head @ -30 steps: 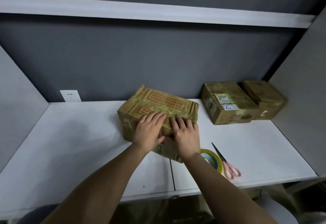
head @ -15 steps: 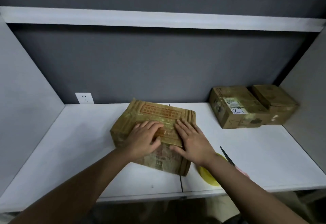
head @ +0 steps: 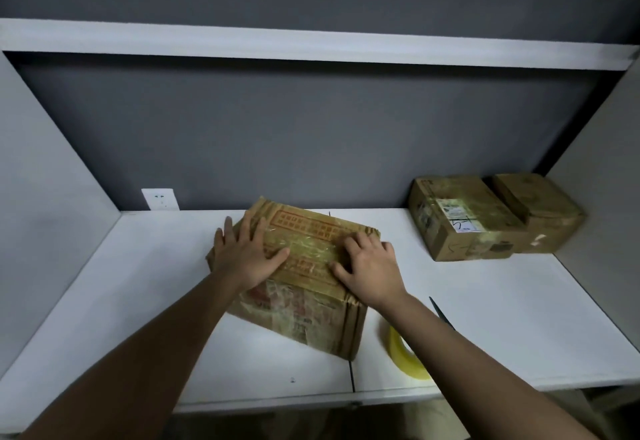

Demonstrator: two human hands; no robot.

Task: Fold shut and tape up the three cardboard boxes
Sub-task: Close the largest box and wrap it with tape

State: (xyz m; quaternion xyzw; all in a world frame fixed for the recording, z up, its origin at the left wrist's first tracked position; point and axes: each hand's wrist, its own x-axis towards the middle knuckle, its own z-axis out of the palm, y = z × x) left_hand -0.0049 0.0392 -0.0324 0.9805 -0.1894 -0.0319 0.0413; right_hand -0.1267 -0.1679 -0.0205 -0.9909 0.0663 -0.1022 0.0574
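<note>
I see my left hand [head: 246, 255] lying flat with fingers spread on the top of the near box [head: 304, 276], mid-shelf, while my right hand [head: 370, 268] presses its right side, fingers a little bent, I think. I count three boxes: this one, the labelled box [head: 460, 219] and the plain box [head: 540, 212] touching at far right. One tape roll [head: 403, 356], one pair of scissors [head: 441, 311]. Since half a second ago, my left hand has slid toward the box's left edge.

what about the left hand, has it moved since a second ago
Yes. The left hand has slid left along the top of the box, away from the right hand, toward the end nearer the wall socket.
</note>
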